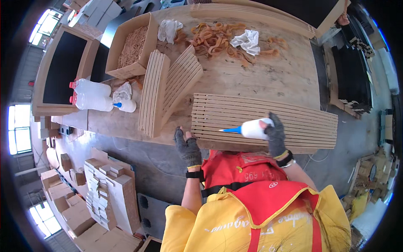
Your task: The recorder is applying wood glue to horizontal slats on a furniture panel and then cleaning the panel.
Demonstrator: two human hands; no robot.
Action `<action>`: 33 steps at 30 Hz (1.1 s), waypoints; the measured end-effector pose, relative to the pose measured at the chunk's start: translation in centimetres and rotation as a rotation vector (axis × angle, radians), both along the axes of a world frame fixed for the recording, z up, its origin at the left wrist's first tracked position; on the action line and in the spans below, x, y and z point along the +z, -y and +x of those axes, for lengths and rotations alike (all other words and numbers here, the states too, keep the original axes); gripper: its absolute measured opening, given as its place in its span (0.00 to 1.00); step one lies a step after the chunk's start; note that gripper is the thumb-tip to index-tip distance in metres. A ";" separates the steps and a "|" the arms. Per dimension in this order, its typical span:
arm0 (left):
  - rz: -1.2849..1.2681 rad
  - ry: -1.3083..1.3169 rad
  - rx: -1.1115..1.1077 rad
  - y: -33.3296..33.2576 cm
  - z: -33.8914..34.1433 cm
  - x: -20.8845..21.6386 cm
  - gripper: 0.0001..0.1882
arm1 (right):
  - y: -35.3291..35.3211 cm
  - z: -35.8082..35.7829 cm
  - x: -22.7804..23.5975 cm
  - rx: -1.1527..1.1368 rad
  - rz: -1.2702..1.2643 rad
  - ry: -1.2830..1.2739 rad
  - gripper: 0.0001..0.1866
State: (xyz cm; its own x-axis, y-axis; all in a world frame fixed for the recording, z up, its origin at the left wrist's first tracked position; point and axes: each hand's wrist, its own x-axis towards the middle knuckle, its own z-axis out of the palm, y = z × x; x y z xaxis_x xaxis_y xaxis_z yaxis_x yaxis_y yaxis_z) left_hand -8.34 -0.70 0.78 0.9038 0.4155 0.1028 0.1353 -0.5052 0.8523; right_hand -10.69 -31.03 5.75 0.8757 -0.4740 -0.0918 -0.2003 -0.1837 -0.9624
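Observation:
My right hand (pixel 276 136), in a grey glove with bare fingertips, is wrapped round a white squeeze bottle (pixel 253 129). The bottle lies nearly level over a row of light wooden strips (pixel 294 122), its blue nozzle pointing left. These strips lie side by side along the near table edge and have small dark holes or slots. Beside their left end is my gloved left hand (pixel 187 149), fingers slightly bent and apart, with nothing seen in it. Further left, two stacks of similar strips (pixel 153 94) (pixel 182 77) rest at angles against each other.
A cardboard box (pixel 145 46) of small wooden dowels stands at the far left. Near it are clear jugs (pixel 90 95) with red caps and another squeeze bottle (pixel 128 106). Orange-brown bands (pixel 214 38) and white cloths (pixel 246 42) lie at the back. Another person's hand (pixel 343 19) shows far right.

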 end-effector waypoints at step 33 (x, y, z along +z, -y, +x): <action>-0.092 -0.192 -0.366 -3.2 2.6 -3.5 0.22 | -13.0 3.8 4.2 0.246 -0.622 0.060 0.24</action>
State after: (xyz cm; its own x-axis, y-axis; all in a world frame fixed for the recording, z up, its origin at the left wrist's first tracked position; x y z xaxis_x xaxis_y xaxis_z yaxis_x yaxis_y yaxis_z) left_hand -5.71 2.48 -2.77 0.9926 0.0627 -0.1040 0.1213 -0.4727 0.8728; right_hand -6.88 -18.00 10.00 0.9600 -0.2088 0.1864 -0.0309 -0.7409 -0.6709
